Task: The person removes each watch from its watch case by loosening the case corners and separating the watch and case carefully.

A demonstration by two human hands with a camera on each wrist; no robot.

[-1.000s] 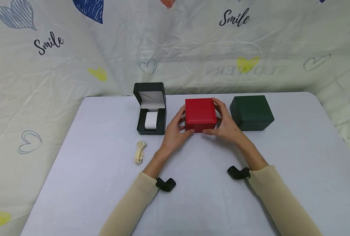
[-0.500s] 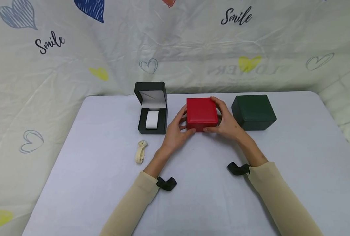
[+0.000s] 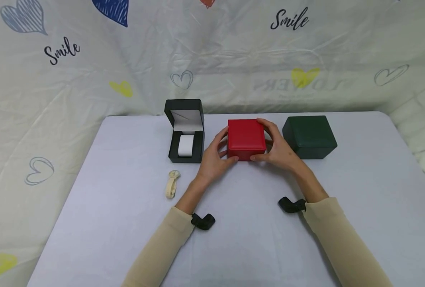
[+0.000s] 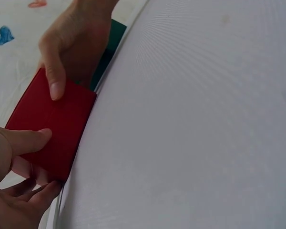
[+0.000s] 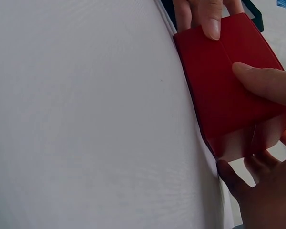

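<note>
The view shifted; left hand (image 3: 211, 164) and right hand (image 3: 279, 151) pinch one red box (image 3: 246, 137) (middle of three).

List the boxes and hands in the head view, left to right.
Black box, left hand, red box, right hand, green box.

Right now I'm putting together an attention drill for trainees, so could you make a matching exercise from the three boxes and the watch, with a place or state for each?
Column one
1. Red box
2. Watch
3. Black box
4. Green box

Column two
A. Open, white cushion showing
B. Closed, farthest right of the four
C. Gripped by the left hand and right hand
D. Lying on the table, lowest of the four in the head view

Pairs: 1-C, 2-D, 3-A, 4-B
</note>
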